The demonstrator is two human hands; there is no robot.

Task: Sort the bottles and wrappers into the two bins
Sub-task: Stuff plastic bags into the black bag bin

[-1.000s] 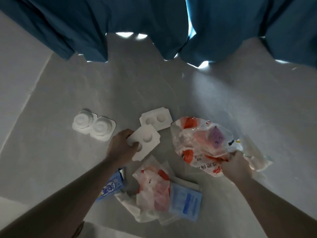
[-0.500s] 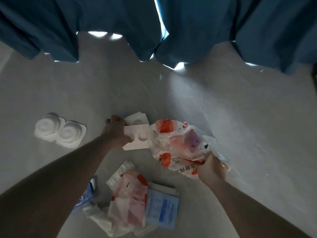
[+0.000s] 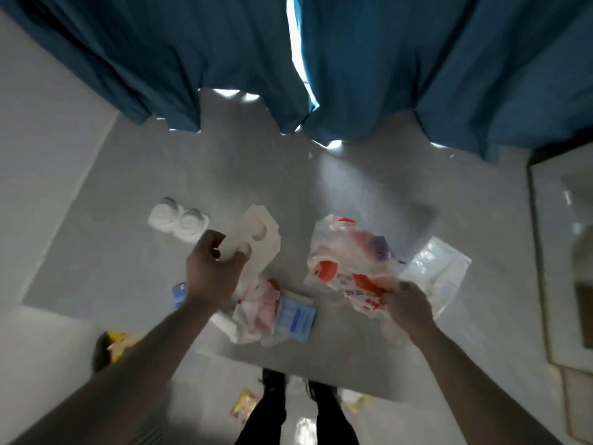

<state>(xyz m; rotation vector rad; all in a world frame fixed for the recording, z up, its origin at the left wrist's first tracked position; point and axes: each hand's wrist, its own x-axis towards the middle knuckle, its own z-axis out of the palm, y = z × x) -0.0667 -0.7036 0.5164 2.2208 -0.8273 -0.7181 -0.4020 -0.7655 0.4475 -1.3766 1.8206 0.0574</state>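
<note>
Moulded tray (image 3: pixel 178 220) left of card insert (image 3: pixel 253 234) — printed bag (image 3: pixel 346 261) right.

Left hand (image 3: pixel 213 271) grips white trays (image 3: pixel 253 234) (stacked); right hand (image 3: pixel 409 305) clutches red-printed bag (image 3: pixel 346 258).

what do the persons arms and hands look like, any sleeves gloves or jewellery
Both forearms are bare all the way to the bottom edge of the head view, with no sleeve showing. The left hand and the right hand are bare too: no gloves, and no watch, bracelet or ring can be made out. The picture is motion-blurred and dim, so small details such as a thin ring could be missed.
</note>
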